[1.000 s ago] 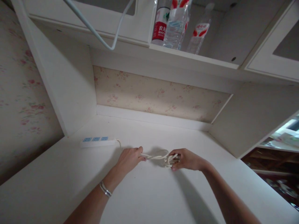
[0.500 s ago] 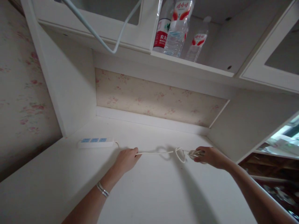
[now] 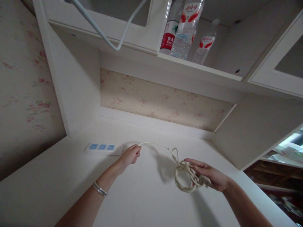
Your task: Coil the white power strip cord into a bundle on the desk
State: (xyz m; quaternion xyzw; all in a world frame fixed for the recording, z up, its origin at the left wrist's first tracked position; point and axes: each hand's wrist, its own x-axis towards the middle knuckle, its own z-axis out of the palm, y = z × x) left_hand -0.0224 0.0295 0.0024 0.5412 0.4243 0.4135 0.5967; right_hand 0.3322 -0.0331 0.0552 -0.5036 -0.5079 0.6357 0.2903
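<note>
A white power strip with blue socket faces lies on the white desktop at the left. Just right of it, my left hand is closed around the strip's cream power cord. From there the cord arches over to a loose coil of the same cord. My right hand holds this coil above the surface, with thumb and fingers round its right side. A greyish plug seems to show beside the right fingers. Where the cord joins the strip is hidden by my left hand.
Overhead, a white cabinet shelf carries several plastic bottles. A pale bent tube hangs in front at the upper left. White side panels enclose the desktop. Cluttered shelves stand at the far right.
My right hand has turned and come closer, so the coil now faces the view as a wide loop. The cord between my hands has slackened into an arch. The view has shifted slightly.
</note>
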